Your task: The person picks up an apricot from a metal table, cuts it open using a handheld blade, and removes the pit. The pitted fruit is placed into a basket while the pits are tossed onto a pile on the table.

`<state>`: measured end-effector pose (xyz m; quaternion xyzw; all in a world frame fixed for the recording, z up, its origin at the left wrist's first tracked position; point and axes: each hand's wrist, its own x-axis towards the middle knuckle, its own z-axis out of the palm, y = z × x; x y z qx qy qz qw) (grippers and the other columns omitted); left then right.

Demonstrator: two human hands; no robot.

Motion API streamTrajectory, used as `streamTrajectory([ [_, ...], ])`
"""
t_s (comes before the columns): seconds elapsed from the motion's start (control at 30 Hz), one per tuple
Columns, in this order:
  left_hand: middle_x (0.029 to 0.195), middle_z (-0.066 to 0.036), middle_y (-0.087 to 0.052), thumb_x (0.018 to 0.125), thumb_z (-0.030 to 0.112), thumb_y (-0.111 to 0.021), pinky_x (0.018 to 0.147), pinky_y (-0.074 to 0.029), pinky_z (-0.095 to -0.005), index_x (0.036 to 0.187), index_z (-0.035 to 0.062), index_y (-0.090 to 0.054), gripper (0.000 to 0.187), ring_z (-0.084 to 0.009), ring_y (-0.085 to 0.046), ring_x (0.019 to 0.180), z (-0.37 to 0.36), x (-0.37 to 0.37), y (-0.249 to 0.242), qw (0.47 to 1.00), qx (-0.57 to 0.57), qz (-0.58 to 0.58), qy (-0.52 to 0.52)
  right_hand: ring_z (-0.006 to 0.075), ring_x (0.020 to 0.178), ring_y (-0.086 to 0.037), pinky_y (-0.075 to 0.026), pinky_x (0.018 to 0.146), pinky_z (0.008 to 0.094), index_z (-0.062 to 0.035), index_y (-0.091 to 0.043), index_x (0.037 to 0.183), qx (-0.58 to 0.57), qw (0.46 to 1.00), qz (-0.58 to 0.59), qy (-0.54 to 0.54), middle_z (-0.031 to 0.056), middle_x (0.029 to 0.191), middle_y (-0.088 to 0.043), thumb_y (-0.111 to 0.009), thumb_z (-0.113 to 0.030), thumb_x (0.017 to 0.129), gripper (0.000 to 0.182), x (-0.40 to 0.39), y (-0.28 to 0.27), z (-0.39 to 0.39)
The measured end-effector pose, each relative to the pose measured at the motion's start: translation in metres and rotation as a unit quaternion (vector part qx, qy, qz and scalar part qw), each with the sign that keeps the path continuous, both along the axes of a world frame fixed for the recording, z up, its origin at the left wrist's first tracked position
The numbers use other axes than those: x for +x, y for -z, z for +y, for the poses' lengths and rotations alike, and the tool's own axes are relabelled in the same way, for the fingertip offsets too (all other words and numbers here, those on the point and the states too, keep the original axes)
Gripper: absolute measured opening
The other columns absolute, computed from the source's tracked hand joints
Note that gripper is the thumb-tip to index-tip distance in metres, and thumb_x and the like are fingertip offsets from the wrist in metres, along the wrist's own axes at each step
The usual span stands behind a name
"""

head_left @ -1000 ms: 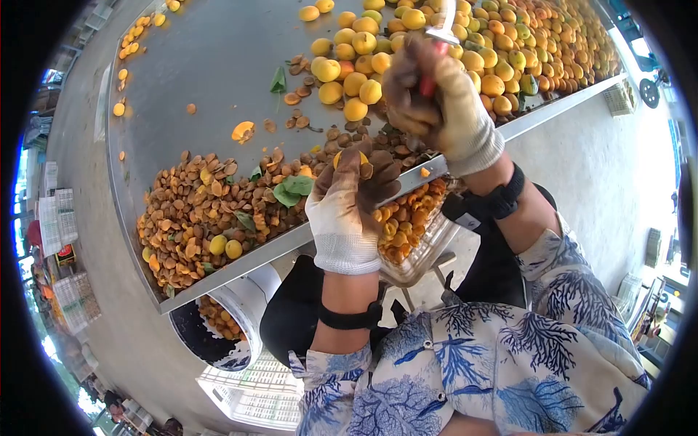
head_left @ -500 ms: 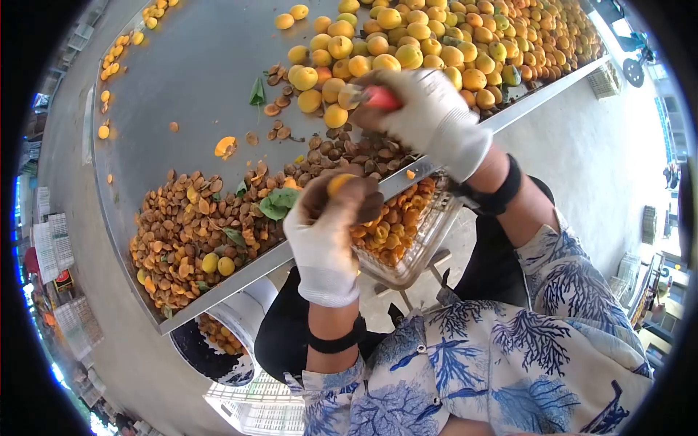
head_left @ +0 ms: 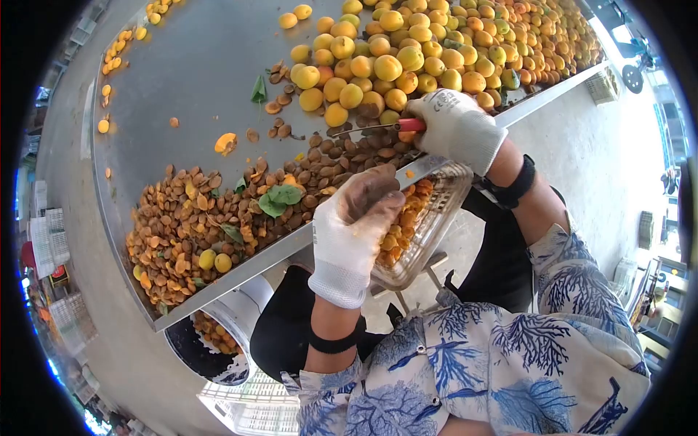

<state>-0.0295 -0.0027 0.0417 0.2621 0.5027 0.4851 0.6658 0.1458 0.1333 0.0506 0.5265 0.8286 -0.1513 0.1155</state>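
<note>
My right hand [head_left: 452, 125], in a white glove with soiled fingertips, is closed round the red handle of a small knife [head_left: 410, 125]. The thin blade points left over brown pits beside the apricots [head_left: 387, 67]. My left hand [head_left: 354, 229], in a stained white glove, is just over the table's metal edge, beside a plastic basket [head_left: 429, 258] of halved apricots [head_left: 396, 236]. Its fingers curl toward the thumb; whatever they hold, if anything, is hidden. A heap of apricot pits [head_left: 189, 218], with scraps and leaves, lies to the left.
The metal table [head_left: 182, 94] has a raised rim along my side. Apricot halves [head_left: 113, 62] lie along its far left edge. Below the table stand a white bucket [head_left: 251, 305] with fruit inside and a white crate [head_left: 251, 407]. My legs are beneath the basket.
My left hand has moved right and down toward the basket, and the orange fruit seen in it no longer shows. My right hand has shifted right and down, bringing the blade into view.
</note>
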Motion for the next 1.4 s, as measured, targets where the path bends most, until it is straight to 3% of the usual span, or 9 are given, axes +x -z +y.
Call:
streamTrajectory([
  [0.2,0.107,-0.017,-0.069,0.085,-0.002,-0.061,0.091,-0.053,-0.0320,0.121,-0.0096,-0.061,0.036,-0.0216,-0.066,0.095,0.000,-0.004,0.005,0.996,0.002,-0.062,-0.068,0.0315,0.085,-0.070,-0.055,0.076,0.0389,-0.0053,-0.070,0.099,-0.014,0.999,0.028,0.025,0.0167,0.084,-0.069,-0.070,-0.026,0.076,0.031,-0.005,-0.007,0.000],
  [0.27,0.107,-0.017,-0.068,0.085,-0.003,-0.061,0.091,-0.052,-0.0318,0.122,-0.0092,-0.060,0.038,-0.0210,-0.066,0.095,0.002,-0.004,0.007,0.996,-0.001,-0.052,-0.076,0.0309,0.080,-0.069,-0.054,0.072,0.0378,-0.0046,-0.069,0.098,0.001,0.973,0.230,0.026,0.0166,0.081,-0.068,-0.074,-0.023,0.074,0.030,0.000,-0.004,0.000],
  [0.43,0.116,-0.015,-0.064,0.086,-0.011,-0.062,0.089,-0.056,-0.0319,0.132,-0.0062,-0.051,0.047,-0.0201,-0.066,0.100,0.007,-0.003,0.012,0.968,0.090,-0.152,-0.176,0.0277,0.071,-0.067,-0.054,0.068,0.0324,-0.0031,-0.069,0.099,-0.043,0.919,0.386,-0.065,0.0131,0.075,-0.067,-0.072,-0.009,0.071,0.029,-0.023,-0.023,-0.020],
  [0.5,0.116,-0.016,-0.065,0.088,-0.006,-0.064,0.088,-0.057,-0.0345,0.129,-0.0048,-0.054,0.043,-0.0218,-0.066,0.101,0.009,-0.005,0.018,0.982,0.067,-0.098,-0.149,0.0275,0.071,-0.068,-0.054,0.068,0.0335,-0.0032,-0.069,0.098,-0.053,0.887,0.445,-0.111,0.0132,0.075,-0.067,-0.070,-0.009,0.071,0.028,-0.034,-0.014,-0.027],
  [0.57,0.116,-0.016,-0.065,0.090,0.001,-0.067,0.086,-0.058,-0.0357,0.128,-0.0022,-0.055,0.040,-0.0224,-0.066,0.101,0.009,-0.008,0.022,0.951,0.072,-0.244,-0.177,0.0246,0.073,-0.068,-0.054,0.070,0.0339,-0.0027,-0.068,0.100,-0.067,0.882,0.455,-0.103,0.0133,0.078,-0.068,-0.073,-0.015,0.077,0.027,-0.038,-0.014,-0.029],
  [0.67,0.116,-0.019,-0.066,0.099,0.027,-0.058,0.087,-0.055,-0.0417,0.129,0.0009,-0.055,0.040,-0.0275,-0.066,0.100,0.010,-0.018,0.026,0.947,0.090,-0.239,-0.194,0.0187,0.077,-0.066,-0.052,0.069,0.0333,-0.0019,-0.062,0.107,-0.086,0.837,0.541,-0.005,0.0111,0.081,-0.068,-0.066,-0.038,0.094,0.038,-0.035,-0.013,-0.028],
  [0.73,0.117,-0.023,-0.065,0.102,0.045,-0.046,0.095,-0.049,-0.0482,0.131,0.0018,-0.053,0.053,-0.0334,-0.065,0.103,0.011,-0.023,0.027,0.930,0.073,-0.291,-0.213,0.0217,0.071,-0.065,-0.050,0.065,0.0320,-0.0009,-0.061,0.106,-0.133,0.860,0.492,0.023,0.0131,0.076,-0.063,-0.061,-0.037,0.098,0.037,-0.037,-0.022,-0.038],
  [0.83,0.126,-0.025,-0.061,0.104,0.044,-0.040,0.106,-0.042,-0.0504,0.138,0.0000,-0.048,0.056,-0.0370,-0.061,0.115,0.009,-0.025,0.026,0.920,0.132,-0.291,-0.225,0.0263,0.074,-0.067,-0.051,0.067,0.0343,-0.0002,-0.061,0.106,-0.185,0.879,0.439,0.023,0.0173,0.078,-0.064,-0.059,-0.037,0.099,0.038,-0.039,-0.018,-0.052],
  [1.4,0.136,-0.027,-0.054,0.091,0.028,-0.055,0.112,-0.036,-0.0493,0.144,-0.0009,-0.041,0.061,-0.0378,-0.051,0.129,0.011,-0.024,0.017,0.915,0.185,-0.283,-0.221,0.0185,0.078,-0.063,-0.051,0.073,0.0342,0.0042,-0.065,0.108,-0.332,0.812,0.474,0.077,0.0161,0.082,-0.066,-0.052,-0.041,0.103,0.048,-0.050,0.003,-0.071],
])
